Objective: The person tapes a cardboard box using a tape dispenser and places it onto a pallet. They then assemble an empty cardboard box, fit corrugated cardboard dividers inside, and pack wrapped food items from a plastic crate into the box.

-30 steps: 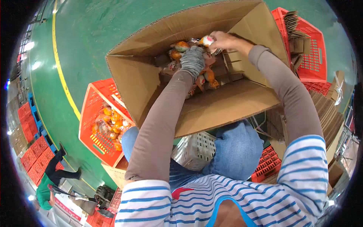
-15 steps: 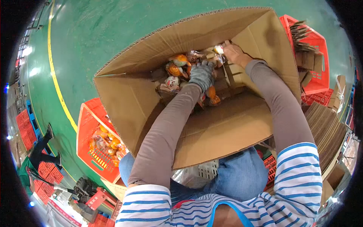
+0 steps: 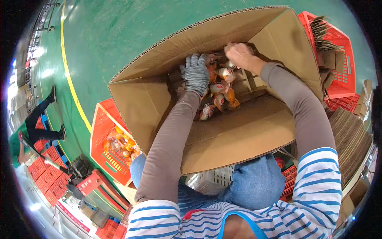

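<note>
1. The cardboard box [image 3: 238,149] has flat, brown walls and a corrugated cut edge; its top gapes toward the person.
2. Wrapped packets [image 3: 226,74], rounded and lumpy under crinkled, glossy clear plastic, cluster on the box's bottom, around and between the hands.
3. The left hand [image 3: 195,75], in a grey knitted glove, lies back upward over the cluster's left side, its grip spread and fingers stretched toward the far wall.
4. The right hand [image 3: 240,55] is bare, knuckles up and fingers curled near that wall; its fingertips are hidden, so I cannot tell whether its grip pinches anything.
5. A slotted red plastic crate [image 3: 96,135] stands left of the box.
</note>
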### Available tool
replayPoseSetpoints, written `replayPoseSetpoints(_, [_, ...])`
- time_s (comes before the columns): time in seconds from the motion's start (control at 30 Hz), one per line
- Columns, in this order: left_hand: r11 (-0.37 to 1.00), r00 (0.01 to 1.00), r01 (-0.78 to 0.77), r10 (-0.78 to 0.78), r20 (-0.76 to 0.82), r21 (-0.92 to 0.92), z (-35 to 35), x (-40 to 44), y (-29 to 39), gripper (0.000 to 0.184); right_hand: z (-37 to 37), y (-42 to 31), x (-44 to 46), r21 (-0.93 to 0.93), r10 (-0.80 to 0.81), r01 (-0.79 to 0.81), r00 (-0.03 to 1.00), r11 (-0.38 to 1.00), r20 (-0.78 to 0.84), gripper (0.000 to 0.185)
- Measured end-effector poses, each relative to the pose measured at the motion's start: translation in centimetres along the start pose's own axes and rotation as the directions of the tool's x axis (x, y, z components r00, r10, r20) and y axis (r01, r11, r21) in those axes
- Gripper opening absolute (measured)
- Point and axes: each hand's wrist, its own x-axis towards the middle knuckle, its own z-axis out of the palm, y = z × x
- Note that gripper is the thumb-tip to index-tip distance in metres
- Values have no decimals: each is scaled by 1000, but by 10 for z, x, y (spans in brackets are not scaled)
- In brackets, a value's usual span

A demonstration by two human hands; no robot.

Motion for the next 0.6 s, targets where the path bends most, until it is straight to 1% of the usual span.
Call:
replayPoseSetpoints(0.03, [998, 996, -50, 48, 74, 32, -12, -5, 1, 43, 3, -20, 7, 100, 43, -36, 997, 994, -63, 11])
replayPoseSetpoints(0.07, [998, 996, -52, 49, 73, 39, -10, -7, 1, 43, 12, -33, 14, 196, 92, -66, 988, 978, -125, 13])
replayPoseSetpoints(0.13, [996, 992, 70, -76, 97, 61, -8, -10, 3, 44, 26, -51, 25, 349, 274, -284, 958, 893, 79, 14])
replayPoseSetpoints(0.17, [996, 993, 73, -78, 87, 55, -8, -8, -1, 45, 24, -53, 24, 378, 291, -286, 956, 880, 46, 10])
replayPoseSetpoints(0.2, [994, 992, 80, -86, 89, 69, -8, -7, -4, 45, 33, -52, 21, 421, 294, -243, 954, 874, -60, 9])
replayPoseSetpoints(0.23, [963, 962, 257, -247, 118, -78, -9, -6, -5, 44, 38, -47, 22, 442, 293, -231, 953, 866, -75, 8])
replayPoseSetpoints(0.27, [879, 904, 422, -391, 170, -220, -8, -7, -7, 42, 33, -44, 21, 461, 295, -226, 952, 858, -84, 8])
replayPoseSetpoints(0.3, [970, 955, 235, -221, 200, -53, 9, -15, -26, 36, 26, -35, 15, 594, 290, -165, 949, 787, -121, 16])
replayPoseSetpoints(0.33, [970, 954, 235, -217, 209, -63, 4, -19, -28, 36, 27, -23, 12, 654, 274, -129, 954, 745, -125, 21])
replayPoseSetpoints(0.4, [998, 982, 66, -65, 179, 1, -7, -27, -21, 33, 1, -12, 4, 607, 238, -128, 966, 784, -103, 18])
replayPoseSetpoints(0.43, [986, 975, 156, -146, 167, -53, -4, -28, -17, 34, -6, -9, 2, 599, 234, -130, 967, 790, -99, 18])
replayPoseSetpoints(0.47, [985, 976, 159, -147, 163, -61, -2, -26, -16, 34, -12, -7, 2, 462, 125, -40, 980, 886, -155, 15])
replayPoseSetpoints(0.5, [967, 951, 236, -210, 226, -93, 0, -24, -17, 36, -16, -8, 2, 312, 8, 54, 981, 948, -195, 13])
replayPoseSetpoints(0.53, [943, 920, 310, -265, 287, -121, -4, -21, -16, 38, -18, -7, 0, 305, 6, 56, 980, 951, -197, 13])
replayPoseSetpoints(0.57, [943, 924, 308, -265, 277, -125, -3, -18, -17, 38, -21, -3, -2, 197, -30, 55, 991, 979, -129, 11])
replayPoseSetpoints(0.6, [883, 867, 438, -367, 336, -166, -2, -18, -19, 40, -21, 0, -5, 90, -59, 64, 997, 994, -55, 10])
